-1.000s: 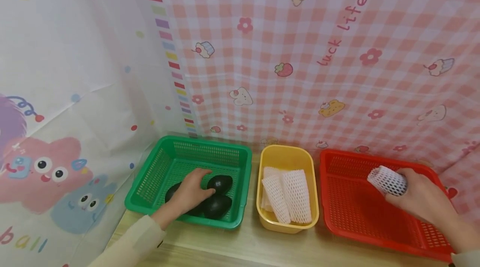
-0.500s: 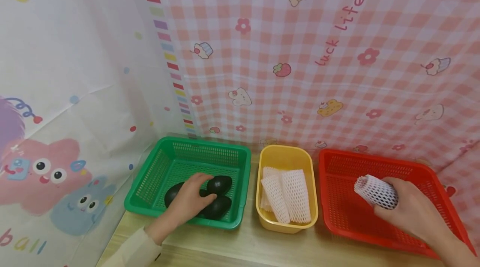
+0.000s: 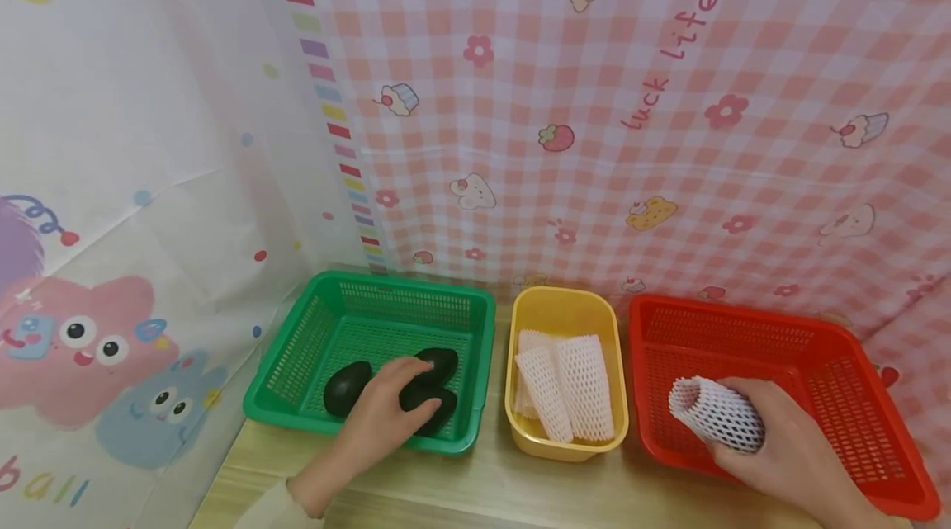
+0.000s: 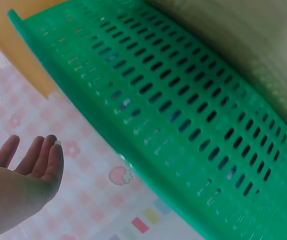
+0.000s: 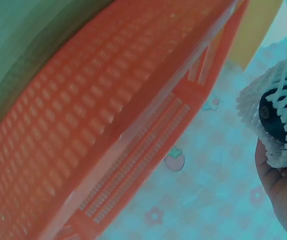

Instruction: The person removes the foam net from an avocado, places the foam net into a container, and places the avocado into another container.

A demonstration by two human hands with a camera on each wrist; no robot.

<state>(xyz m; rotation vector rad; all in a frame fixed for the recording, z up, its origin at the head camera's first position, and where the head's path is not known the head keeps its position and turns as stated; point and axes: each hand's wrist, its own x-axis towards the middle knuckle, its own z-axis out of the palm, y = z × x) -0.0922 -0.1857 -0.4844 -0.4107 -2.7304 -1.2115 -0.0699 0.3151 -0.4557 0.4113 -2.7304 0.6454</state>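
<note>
My left hand (image 3: pixel 386 405) is over the green basket (image 3: pixel 404 288), fingers and thumb spread above the dark avocados. One avocado (image 3: pixel 346 389) lies left of the hand; another avocado (image 3: pixel 442 362) and a third (image 3: pixel 440 415) show beyond its fingertips, partly covered. In the left wrist view, the fingers (image 4: pixel 48 160) bend loosely with nothing between them and the thumb. My right hand (image 3: pixel 780 446) grips an avocado (image 5: pixel 272 114) sleeved in a white foam net (image 3: pixel 722 415), above the front left part of the red basket (image 3: pixel 825 327). The net's open end faces left, and dark skin shows inside.
Between the baskets stands a yellow bin (image 3: pixel 568 296) with several white foam nets (image 3: pixel 583 389) lying flat in it. All three containers sit on a wooden table (image 3: pixel 475 488). A pink checked cloth (image 3: pixel 520 100) hangs close behind, a white printed cloth (image 3: pixel 186 265) at the left.
My right hand has carried the netted avocado left and toward me over the red basket. My left hand has shifted slightly right and nearer, uncovering the left avocado.
</note>
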